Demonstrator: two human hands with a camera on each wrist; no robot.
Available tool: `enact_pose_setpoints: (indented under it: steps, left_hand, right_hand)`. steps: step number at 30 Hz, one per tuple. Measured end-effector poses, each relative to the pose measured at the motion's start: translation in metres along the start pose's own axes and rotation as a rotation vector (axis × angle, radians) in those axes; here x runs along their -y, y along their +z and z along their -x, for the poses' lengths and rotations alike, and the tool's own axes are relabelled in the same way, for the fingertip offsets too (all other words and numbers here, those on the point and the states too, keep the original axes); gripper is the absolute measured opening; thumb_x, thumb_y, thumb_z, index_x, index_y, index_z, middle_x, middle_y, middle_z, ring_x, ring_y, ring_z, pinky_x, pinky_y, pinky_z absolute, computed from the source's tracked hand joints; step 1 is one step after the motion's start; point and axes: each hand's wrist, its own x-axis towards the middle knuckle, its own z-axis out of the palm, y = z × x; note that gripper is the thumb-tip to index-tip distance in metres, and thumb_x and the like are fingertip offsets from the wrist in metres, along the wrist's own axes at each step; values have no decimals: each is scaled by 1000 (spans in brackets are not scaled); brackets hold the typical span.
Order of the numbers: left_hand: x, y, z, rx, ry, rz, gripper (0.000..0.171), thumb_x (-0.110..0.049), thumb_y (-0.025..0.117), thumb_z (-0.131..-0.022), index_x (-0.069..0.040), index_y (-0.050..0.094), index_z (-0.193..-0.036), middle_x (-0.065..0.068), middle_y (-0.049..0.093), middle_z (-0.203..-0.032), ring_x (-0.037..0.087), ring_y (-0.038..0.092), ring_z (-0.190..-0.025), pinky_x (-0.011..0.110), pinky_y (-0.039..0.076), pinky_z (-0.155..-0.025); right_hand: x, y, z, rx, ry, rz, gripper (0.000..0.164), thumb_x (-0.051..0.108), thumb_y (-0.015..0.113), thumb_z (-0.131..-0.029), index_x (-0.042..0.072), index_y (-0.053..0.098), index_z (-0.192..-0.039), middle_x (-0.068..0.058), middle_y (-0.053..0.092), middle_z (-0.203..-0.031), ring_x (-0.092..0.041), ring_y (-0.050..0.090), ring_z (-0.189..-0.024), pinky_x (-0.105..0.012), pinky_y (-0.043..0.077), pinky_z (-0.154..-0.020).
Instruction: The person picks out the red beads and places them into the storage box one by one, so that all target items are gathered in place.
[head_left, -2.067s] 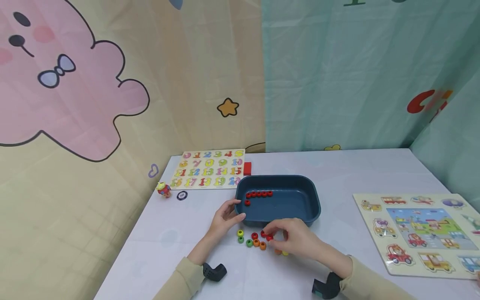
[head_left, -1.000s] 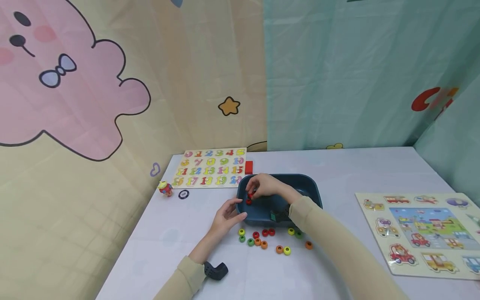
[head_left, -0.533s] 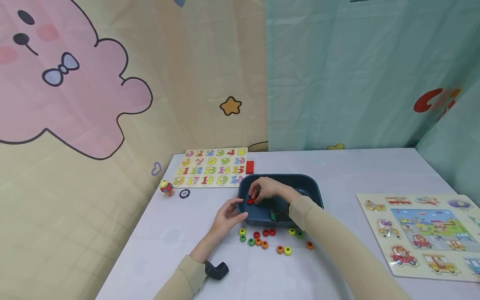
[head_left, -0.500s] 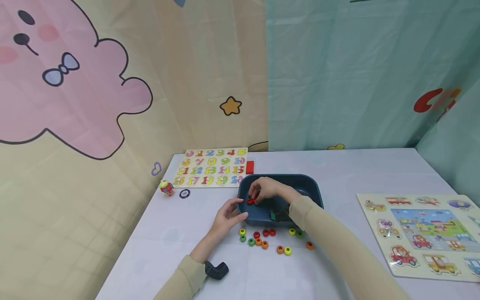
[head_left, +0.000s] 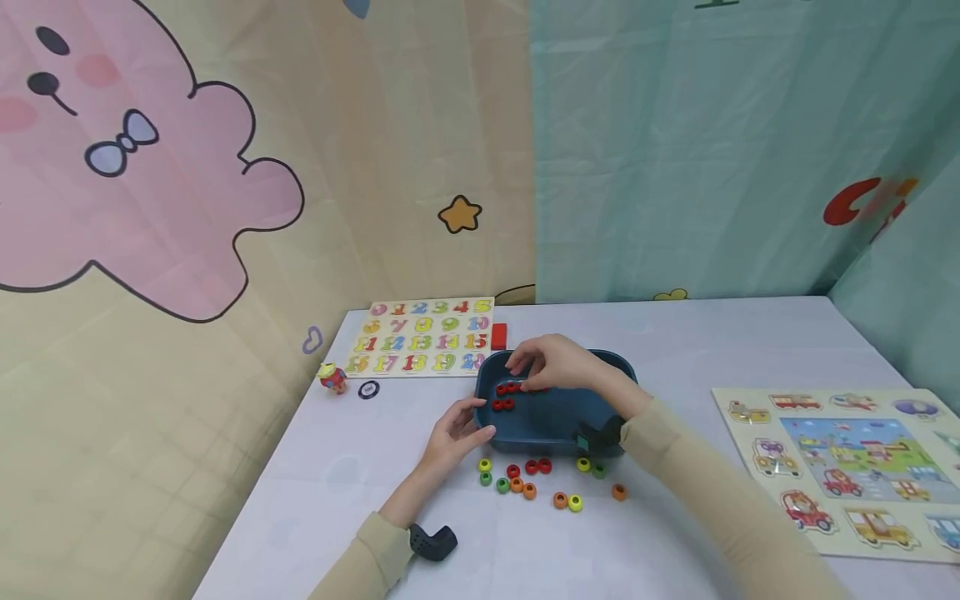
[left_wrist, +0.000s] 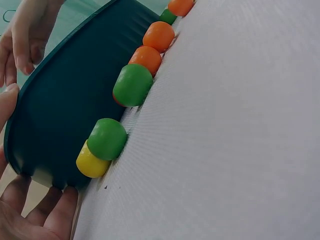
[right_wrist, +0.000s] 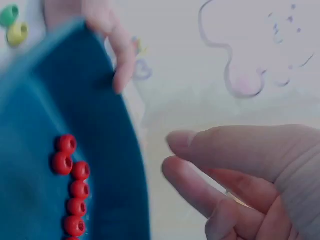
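A dark blue tray (head_left: pixel 555 421) holds red beads: two side by side (head_left: pixel 503 405) and, behind them, a row of several (head_left: pixel 507 388) partly covered by my right hand. At the tray's front left corner my left hand (head_left: pixel 448 437) grips the wall, with a finger over the rim and the thumb at the front side. My right hand (head_left: pixel 561 364) is raised over the tray's back part. In the right wrist view its thumb and index finger (right_wrist: pixel 192 185) are slightly apart with nothing between them. In front of the tray lie loose red beads (head_left: pixel 537 466).
Orange beads (head_left: pixel 560 500), yellow beads (head_left: pixel 575 503) and green beads (head_left: pixel 502 485) also lie before the tray. A number board (head_left: pixel 420 337), a red block (head_left: pixel 498 337), a small figure (head_left: pixel 332 377) and a round chip (head_left: pixel 368 389) are at back left. A vehicle puzzle board (head_left: pixel 847 467) lies at right.
My right hand took a red bead from the table, set it in the tray beside the single front one and let go. It has since risen back and right. The left hand stayed.
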Motion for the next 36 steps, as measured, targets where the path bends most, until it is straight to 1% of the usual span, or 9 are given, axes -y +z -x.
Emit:
enact_pose_setpoints:
  steps: [4,8,11,15,20,24,28,30,36]
  left_hand:
    - [1,0,-1,-3,-6,-5,53,-22,66,-81,-1,45,-124,11,28,-142,23,32,-127,35,35,-98]
    - [2,-1,-1,-8,-2,-11,54,-23,67,-80,-1,45,-123,11,29,-142,23,33,-126,34,35,-98]
    - [2,-1,-1,-7,6,-10,54,-23,67,-80,0,45,-123,11,29,-142,22,33,-126,34,36,-97]
    - [4,-2,-1,0,16,-3,53,-22,67,-81,1,45,-124,10,30,-142,21,34,-126,34,36,-97]
    - [4,-2,-1,3,18,-8,53,-22,66,-81,0,45,-124,11,30,-141,21,33,-126,35,35,-98]
    - [4,-1,-1,2,13,-4,53,-22,67,-81,0,45,-124,11,29,-142,22,33,-126,36,35,-98]
    - [3,-1,-1,0,6,-8,54,-23,67,-81,0,45,-124,10,30,-142,21,33,-126,36,35,-98]
    - [3,-1,-1,-2,5,-14,54,-25,67,-80,-1,45,-124,9,30,-142,21,33,-126,35,35,-98]
    - [4,-1,-1,-4,6,-20,54,-25,67,-80,-1,45,-124,11,30,-142,22,33,-126,36,35,-98]
  right_hand:
    - [8,0,33,-48,-81,-17,28,16,70,-77,13,62,-104,-2,63,-96,-10,59,-71,-23,52,-63]
    - [11,12,64,-105,-126,-37,26,22,69,-79,18,62,-103,0,64,-94,-5,58,-69,-23,51,-60]
    - [12,27,83,-133,-121,-79,25,22,68,-79,16,62,-102,-1,65,-94,-4,59,-69,-23,51,-58]
    - [8,51,98,-163,-73,-85,25,21,69,-78,15,64,-101,-1,65,-93,-3,58,-67,-22,51,-56]
    - [-3,78,107,-192,-43,-51,24,15,70,-77,13,64,-100,1,66,-88,0,57,-65,-19,50,-54]
    - [-8,92,109,-230,-3,22,25,16,69,-77,13,65,-101,6,65,-85,2,55,-63,-18,47,-51]
    - [-8,100,109,-269,53,124,26,20,70,-77,15,65,-102,7,65,-87,4,53,-63,-16,45,-50]
    - [-9,103,108,-278,76,161,27,22,70,-77,15,65,-102,9,64,-84,4,53,-62,-16,45,-50]
    - [-14,109,105,-281,114,212,26,28,69,-76,18,66,-100,15,61,-77,6,48,-58,-15,43,-50]
